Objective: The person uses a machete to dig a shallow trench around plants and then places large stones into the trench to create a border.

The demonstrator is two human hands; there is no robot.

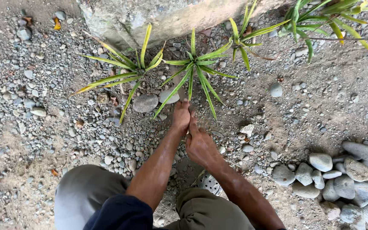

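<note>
The concrete wall (167, 17) runs across the top of the view, its foot meeting the ground (329, 98) of packed sand and gravel; along that foot stand four spiky green plants, and the person crouches before the second from the left, the middle plant (194, 64), grey-trousered knees (86, 191) at the bottom edge. A heap of rounded stones (341, 179) lies well apart at the right; two flat stones (145, 103) lie just beside the plant's base on its left.

Both hands press into the soil right under the plant's drooping leaves; the left hand (181, 116) lies flat, fingers straight and together, gripping nothing that shows; the right hand (200, 145) lies just beside it, touching at the fingers, its fingertips reaching the same spot; whether either pinches a bit of soil beneath cannot be told.

To do this pressing well, I judge that the palms should bear down evenly all round the stem, not on one side only, so the plant stays upright; the leaves are stiff and pointed, so the wrists are best kept low beneath them.

As for containers, only a perforated pale thing (210, 183) shows between the knees, perhaps a basket or sieve; what it holds is hidden.
</note>
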